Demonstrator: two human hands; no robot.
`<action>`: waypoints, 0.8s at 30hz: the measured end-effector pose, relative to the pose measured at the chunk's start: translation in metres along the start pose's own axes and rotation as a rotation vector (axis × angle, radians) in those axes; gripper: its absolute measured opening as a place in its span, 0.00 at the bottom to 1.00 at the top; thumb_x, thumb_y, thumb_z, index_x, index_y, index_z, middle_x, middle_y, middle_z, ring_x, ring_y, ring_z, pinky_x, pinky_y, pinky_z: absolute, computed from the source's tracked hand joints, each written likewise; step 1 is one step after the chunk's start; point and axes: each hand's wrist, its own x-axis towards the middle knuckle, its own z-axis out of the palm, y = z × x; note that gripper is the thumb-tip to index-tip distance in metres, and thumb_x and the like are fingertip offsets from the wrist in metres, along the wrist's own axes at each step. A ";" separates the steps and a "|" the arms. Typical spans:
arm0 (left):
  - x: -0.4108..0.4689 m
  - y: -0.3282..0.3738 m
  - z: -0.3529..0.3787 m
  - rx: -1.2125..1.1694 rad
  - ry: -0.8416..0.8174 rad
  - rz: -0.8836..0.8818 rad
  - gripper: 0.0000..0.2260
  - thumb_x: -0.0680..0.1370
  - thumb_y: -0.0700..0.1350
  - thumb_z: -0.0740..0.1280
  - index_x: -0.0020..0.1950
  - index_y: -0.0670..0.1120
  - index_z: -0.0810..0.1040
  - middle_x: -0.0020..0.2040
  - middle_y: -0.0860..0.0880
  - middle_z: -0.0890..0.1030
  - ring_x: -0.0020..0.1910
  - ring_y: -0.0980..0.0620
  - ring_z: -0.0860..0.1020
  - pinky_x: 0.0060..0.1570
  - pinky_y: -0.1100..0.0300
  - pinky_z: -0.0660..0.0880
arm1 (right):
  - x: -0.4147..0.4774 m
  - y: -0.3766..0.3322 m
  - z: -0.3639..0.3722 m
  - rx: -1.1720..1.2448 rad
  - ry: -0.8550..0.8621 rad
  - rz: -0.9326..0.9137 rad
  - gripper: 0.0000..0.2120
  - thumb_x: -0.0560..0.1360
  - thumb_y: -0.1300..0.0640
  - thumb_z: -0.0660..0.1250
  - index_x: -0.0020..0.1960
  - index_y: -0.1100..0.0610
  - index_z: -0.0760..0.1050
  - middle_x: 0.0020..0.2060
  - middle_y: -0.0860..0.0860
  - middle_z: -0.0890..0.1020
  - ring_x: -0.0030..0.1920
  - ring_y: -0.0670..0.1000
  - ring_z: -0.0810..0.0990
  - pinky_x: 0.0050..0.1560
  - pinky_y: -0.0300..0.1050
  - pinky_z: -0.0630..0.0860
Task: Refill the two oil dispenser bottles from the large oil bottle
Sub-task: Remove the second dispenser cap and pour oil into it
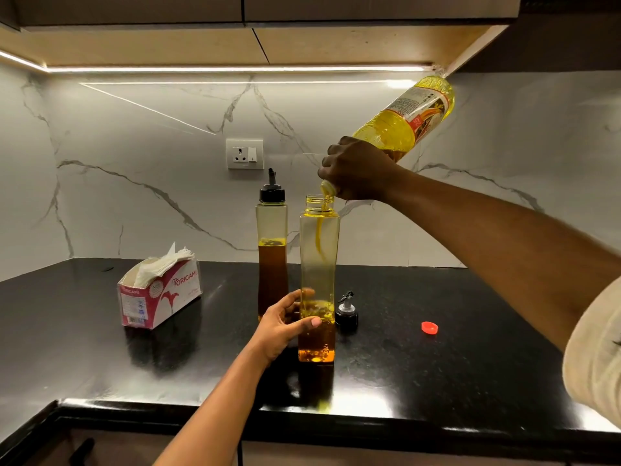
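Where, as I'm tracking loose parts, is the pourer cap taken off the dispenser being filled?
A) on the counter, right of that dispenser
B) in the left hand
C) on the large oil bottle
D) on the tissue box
A: the pourer cap stands upright on the black counter just right of the open dispenser bottle.

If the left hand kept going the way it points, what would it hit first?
The open dispenser, which the left hand already grips; beyond it, probably the loose pourer cap, though depth is unclear.
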 end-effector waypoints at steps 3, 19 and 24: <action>0.000 0.001 0.000 -0.008 0.003 -0.007 0.37 0.58 0.59 0.81 0.64 0.53 0.76 0.58 0.45 0.82 0.59 0.47 0.80 0.62 0.45 0.75 | 0.000 -0.001 0.000 0.010 -0.006 0.010 0.06 0.68 0.57 0.71 0.37 0.59 0.79 0.30 0.54 0.80 0.32 0.55 0.79 0.37 0.44 0.74; -0.002 0.001 0.001 -0.023 0.014 0.003 0.33 0.58 0.59 0.81 0.61 0.56 0.78 0.57 0.44 0.82 0.58 0.46 0.80 0.60 0.44 0.76 | 0.000 -0.001 0.000 0.010 0.008 0.010 0.05 0.67 0.58 0.71 0.37 0.59 0.79 0.30 0.53 0.80 0.32 0.54 0.79 0.37 0.44 0.75; -0.001 0.001 0.001 -0.028 0.011 0.000 0.35 0.58 0.59 0.81 0.62 0.55 0.78 0.57 0.45 0.82 0.59 0.46 0.80 0.59 0.45 0.76 | 0.000 0.000 -0.001 0.011 0.014 0.008 0.05 0.67 0.57 0.72 0.36 0.59 0.79 0.29 0.53 0.80 0.31 0.54 0.79 0.36 0.43 0.75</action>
